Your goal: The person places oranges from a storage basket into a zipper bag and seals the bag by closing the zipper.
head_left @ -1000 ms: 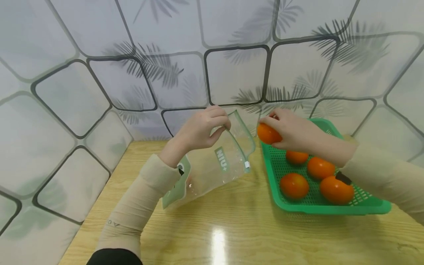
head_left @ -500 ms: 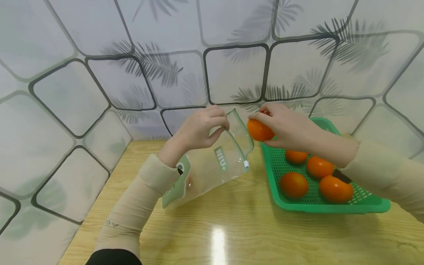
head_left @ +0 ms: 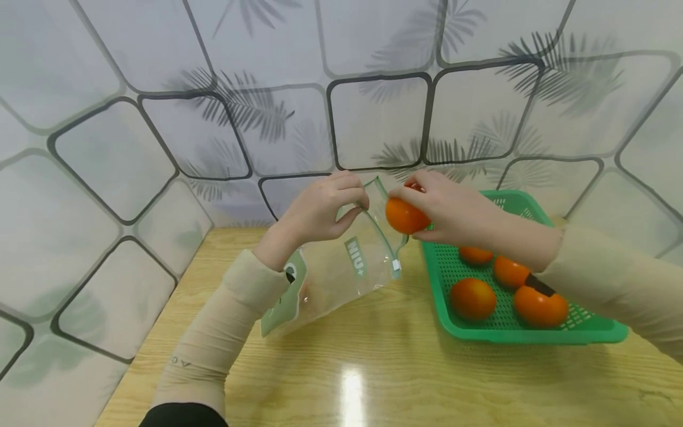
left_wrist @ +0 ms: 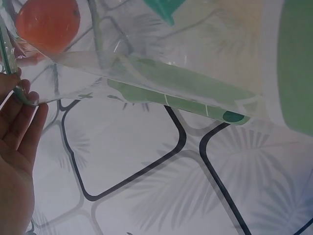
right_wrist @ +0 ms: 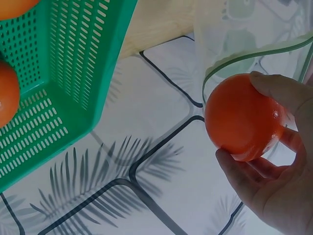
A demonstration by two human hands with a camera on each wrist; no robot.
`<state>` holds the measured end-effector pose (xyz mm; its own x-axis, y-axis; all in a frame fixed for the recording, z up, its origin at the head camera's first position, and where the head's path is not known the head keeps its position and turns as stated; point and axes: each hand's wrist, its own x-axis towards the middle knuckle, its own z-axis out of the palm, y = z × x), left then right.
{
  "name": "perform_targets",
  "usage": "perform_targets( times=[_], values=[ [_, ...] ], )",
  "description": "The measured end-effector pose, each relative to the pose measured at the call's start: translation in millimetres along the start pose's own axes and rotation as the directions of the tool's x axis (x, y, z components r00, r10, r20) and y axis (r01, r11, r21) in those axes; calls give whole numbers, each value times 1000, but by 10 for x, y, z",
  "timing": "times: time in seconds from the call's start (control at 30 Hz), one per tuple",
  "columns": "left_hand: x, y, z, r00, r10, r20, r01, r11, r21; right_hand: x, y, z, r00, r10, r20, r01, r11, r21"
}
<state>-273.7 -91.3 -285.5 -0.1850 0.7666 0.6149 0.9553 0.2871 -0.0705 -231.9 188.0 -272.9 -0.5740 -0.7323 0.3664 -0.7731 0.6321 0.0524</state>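
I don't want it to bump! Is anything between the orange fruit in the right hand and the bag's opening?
Nothing visible: the orange fruit, in the right hand, is at the open mouth of the bag, which the left hand pinches.

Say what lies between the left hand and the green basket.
In the head view, the mouth of the clear bag and the orange fruit gripped by the right hand lie between the left hand and the green basket.

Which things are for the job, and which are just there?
Probably for the job:
clear bag in the left hand
orange fruit in the right hand
green basket with more fruits

Just there:
wooden table
leaf-patterned backdrop
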Motion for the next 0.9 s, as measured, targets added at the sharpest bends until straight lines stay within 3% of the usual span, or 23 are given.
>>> perform_targets(
  times=[0.9],
  values=[
    [15,27,-43,1000,-18,14,18,1000,11,19,-76,108,996,6,85,-11,998,58]
  ],
)
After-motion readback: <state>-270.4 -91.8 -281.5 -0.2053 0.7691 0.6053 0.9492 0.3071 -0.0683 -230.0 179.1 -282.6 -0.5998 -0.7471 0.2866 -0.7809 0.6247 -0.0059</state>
